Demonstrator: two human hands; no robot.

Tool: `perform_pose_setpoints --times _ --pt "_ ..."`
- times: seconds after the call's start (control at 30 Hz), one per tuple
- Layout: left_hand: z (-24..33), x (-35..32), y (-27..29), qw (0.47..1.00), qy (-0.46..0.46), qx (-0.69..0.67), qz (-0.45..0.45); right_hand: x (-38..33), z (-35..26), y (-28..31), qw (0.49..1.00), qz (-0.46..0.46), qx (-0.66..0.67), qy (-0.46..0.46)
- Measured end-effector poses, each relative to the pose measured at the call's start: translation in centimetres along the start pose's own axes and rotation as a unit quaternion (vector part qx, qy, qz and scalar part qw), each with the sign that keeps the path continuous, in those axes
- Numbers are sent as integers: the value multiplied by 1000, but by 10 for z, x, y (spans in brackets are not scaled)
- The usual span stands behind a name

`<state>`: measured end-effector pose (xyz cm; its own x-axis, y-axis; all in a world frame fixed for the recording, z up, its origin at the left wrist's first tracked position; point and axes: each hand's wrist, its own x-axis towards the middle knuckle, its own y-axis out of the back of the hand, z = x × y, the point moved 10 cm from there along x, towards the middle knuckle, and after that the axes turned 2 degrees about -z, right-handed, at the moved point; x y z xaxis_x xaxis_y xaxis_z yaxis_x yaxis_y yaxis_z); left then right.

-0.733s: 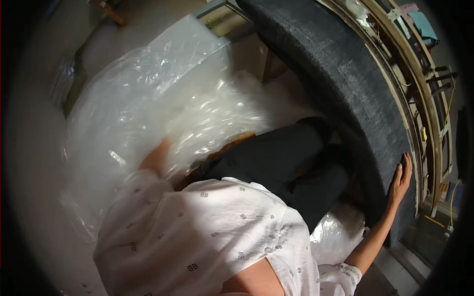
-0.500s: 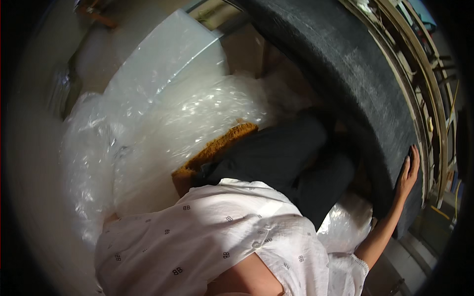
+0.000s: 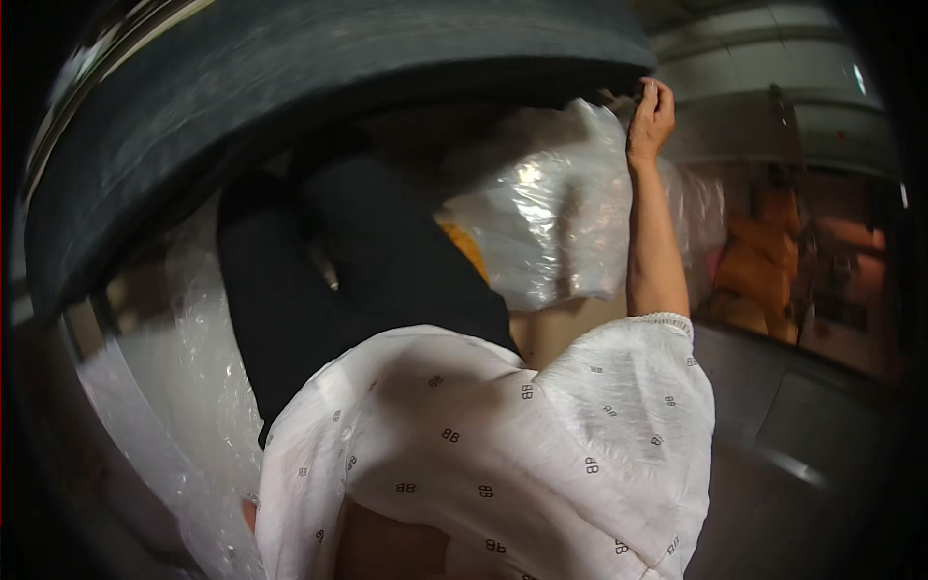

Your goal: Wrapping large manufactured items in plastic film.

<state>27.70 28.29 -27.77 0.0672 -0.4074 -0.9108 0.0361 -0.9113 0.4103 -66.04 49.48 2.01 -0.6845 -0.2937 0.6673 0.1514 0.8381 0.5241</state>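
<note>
My right arm reaches up and away from me. My right hand (image 3: 651,121) is at the right end of the dark grey tabletop (image 3: 367,43), fingers curled in against its edge. Just left of that hand and forearm sits a shiny clear plastic bag (image 3: 565,217), bulging below the tabletop. My left hand is out of view; only a sliver of skin shows beside my shirt at the lower left. My legs in dark trousers extend under the tabletop.
More clear plastic sheeting (image 3: 184,329) hangs or lies at my left. A yellow-orange seat edge (image 3: 464,249) shows beside my thigh. Brownish-orange stacked items (image 3: 764,251) stand farther right, blurred. Grey floor (image 3: 773,425) spreads at the lower right.
My view has swung to the right, so the tabletop now crosses the upper left. My right hand, earlier flat on the tabletop, is now curled at its end.
</note>
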Motion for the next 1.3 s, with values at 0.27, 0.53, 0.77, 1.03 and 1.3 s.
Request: perform_pose_setpoints --times 0.27,0.53,0.77,1.03,1.3 --pt "48 -5 184 916 -254 -93 296 -117 264 -26 908 45 157 -386" --pt "275 -199 270 745 -311 74 586 -209 360 -111 834 -4 176 -523" --pt "371 -240 277 651 -418 164 612 -291 327 -15 755 -254 -258 -547" --pt "498 -264 270 559 -610 79 556 -239 266 61 889 107 112 -430" --pt "726 -342 57 576 -800 32 167 -117 81 21 942 -82 201 -257"
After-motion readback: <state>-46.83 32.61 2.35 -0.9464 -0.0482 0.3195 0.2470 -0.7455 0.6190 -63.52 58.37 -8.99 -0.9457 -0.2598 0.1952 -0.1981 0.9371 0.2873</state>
